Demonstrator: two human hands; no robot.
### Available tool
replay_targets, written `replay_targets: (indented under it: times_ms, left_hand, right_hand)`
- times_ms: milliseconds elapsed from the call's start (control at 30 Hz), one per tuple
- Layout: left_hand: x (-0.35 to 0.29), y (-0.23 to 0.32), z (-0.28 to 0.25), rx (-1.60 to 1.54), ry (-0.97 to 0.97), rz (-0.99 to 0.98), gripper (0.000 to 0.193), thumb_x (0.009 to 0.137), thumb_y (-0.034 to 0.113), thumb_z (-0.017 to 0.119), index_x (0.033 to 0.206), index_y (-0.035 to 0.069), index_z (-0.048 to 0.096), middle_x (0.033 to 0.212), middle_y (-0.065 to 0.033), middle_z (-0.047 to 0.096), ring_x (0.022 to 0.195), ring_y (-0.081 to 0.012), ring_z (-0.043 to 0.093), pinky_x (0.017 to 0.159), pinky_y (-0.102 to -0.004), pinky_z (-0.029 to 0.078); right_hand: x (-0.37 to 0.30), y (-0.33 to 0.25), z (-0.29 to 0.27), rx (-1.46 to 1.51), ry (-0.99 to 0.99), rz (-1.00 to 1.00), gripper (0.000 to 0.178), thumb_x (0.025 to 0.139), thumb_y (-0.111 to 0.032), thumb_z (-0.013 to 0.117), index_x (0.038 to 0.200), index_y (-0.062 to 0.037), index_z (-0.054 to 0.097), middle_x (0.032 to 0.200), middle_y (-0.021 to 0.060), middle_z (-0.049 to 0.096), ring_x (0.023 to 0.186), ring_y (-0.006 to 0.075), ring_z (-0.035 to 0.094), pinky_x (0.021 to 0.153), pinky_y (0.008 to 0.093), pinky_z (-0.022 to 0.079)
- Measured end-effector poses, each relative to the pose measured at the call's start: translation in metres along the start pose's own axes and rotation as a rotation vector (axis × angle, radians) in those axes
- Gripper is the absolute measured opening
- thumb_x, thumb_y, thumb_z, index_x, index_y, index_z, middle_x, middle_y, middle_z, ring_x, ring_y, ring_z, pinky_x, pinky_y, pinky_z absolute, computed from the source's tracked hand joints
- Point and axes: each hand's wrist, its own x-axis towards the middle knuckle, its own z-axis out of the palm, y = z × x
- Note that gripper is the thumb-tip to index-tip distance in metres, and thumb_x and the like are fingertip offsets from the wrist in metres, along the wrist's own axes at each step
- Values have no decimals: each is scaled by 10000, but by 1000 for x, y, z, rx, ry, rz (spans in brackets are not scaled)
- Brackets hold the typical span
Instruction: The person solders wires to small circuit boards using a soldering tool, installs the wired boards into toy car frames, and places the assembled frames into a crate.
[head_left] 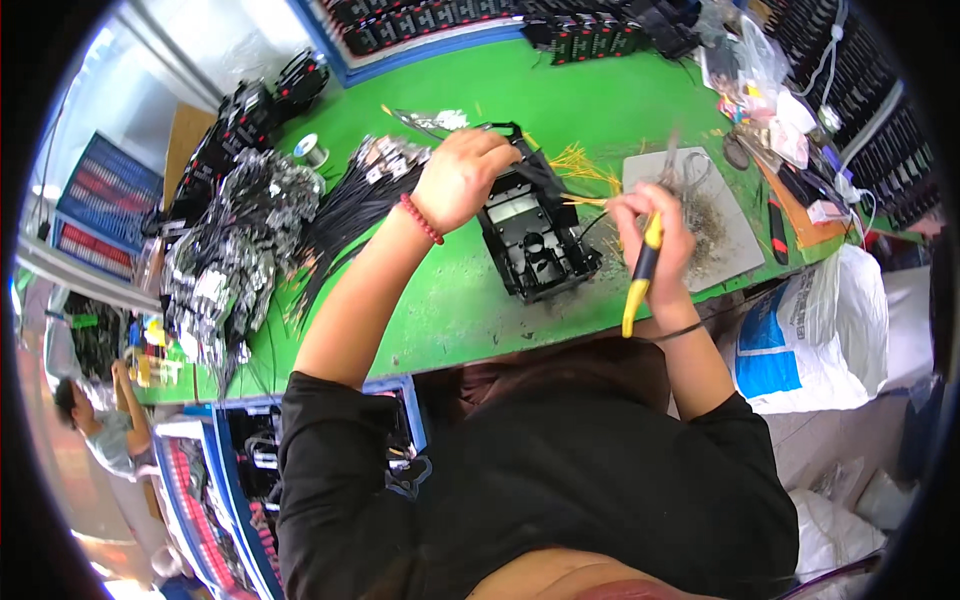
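A black plastic housing with an open inside lies in front of me on the green table. My left hand, a red bead bracelet at its wrist, is closed over the housing's far left edge, its fingertips partly hidden. My right hand grips a soldering iron with a yellow and black handle, its blurred metal end pointing away from me. The right thumb and forefinger are close to the ends of yellow wires beside the housing; whether they pinch them I cannot tell.
Left of the housing lie black cables and silver foil-wrapped parts, with a solder spool behind. A grey board bears scraps at right, near a red-black tool. A white sack stands beyond the table edge. Another person sits far left.
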Motion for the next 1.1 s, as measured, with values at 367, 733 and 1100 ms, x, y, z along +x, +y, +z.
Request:
replay_targets:
  times_ms: [367, 733, 1100]
  left_hand:
    - [-36, -6, 7, -440, -120, -695, 155, 747, 8, 694, 899, -9, 671, 941, -150, 691, 873, -285, 669, 784, -345, 524]
    - [-50, -32, 31, -609, -723, -1204, 486, 821, 369, 712, 585, -23, 549, 548, -63, 563, 407, -146, 538, 421, -311, 446]
    - [-57, 11, 23, -977, -340, -1859, 73, 818, 67, 608, 845, 0, 619, 748, 10, 587, 625, -96, 502, 575, -262, 400]
  right_hand:
    - [1, 17, -35, 273, -818, 3, 260, 820, -151, 645, 1077, -171, 611, 809, -12, 676, 762, 225, 646, 763, 336, 455]
    - [93, 219, -289, -155, 358, 859, 412, 998, -356, 449, 1180, -48, 654, 643, -55, 471, 515, 30, 332, 477, 194, 237]
    - [136, 360, -243, -86, 264, 1018, 178, 829, -196, 602, 722, -56, 580, 619, 7, 541, 535, 72, 474, 511, 233, 346]
